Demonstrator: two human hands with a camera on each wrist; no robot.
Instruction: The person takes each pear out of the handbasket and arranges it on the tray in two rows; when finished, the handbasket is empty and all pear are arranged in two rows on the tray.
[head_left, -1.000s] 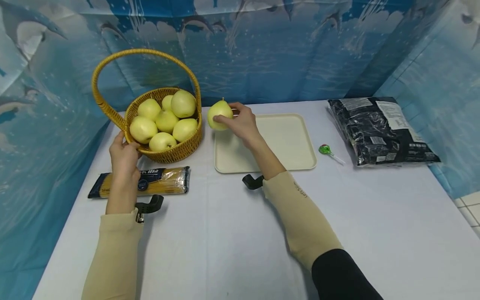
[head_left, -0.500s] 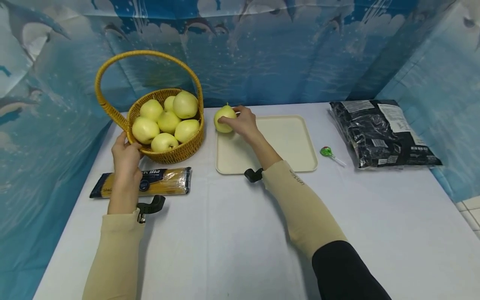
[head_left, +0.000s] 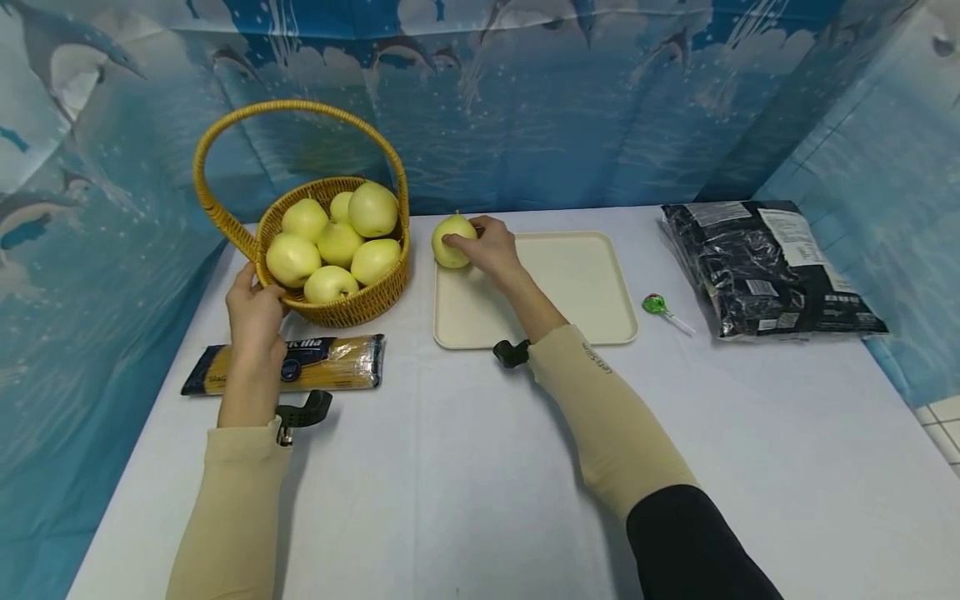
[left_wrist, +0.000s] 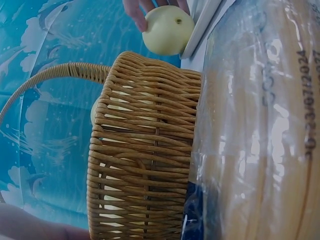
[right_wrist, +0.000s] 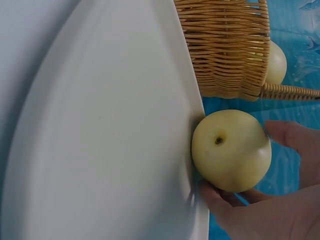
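My right hand [head_left: 493,248] holds a pale yellow-green pear [head_left: 450,228], thumb on one side and fingers on the other. That pear is at the back left corner of a cream rectangular tray [head_left: 558,292]. In the right wrist view the pear [right_wrist: 230,160] meets the tray's raised edge [right_wrist: 192,95]; whether it rests on the tray I cannot tell. A wicker basket [head_left: 360,310] with a tall hooped handle stands to the left, filled with several similar fruits [head_left: 339,243]. My left hand [head_left: 253,321] grips the basket's front left rim; its fingertips are partly hidden.
A pack of spaghetti [head_left: 337,367] lies in front of the basket, partly behind the left wrist. Right of the tray are a green lollipop [head_left: 655,304] and a black plastic package [head_left: 765,271]. A blue dolphin-print curtain [head_left: 525,125] hangs behind the white-covered table [head_left: 465,467].
My right hand has carried the pear slightly right and down, from beside the basket to the tray's back left corner. The left hand has stayed on the basket rim.
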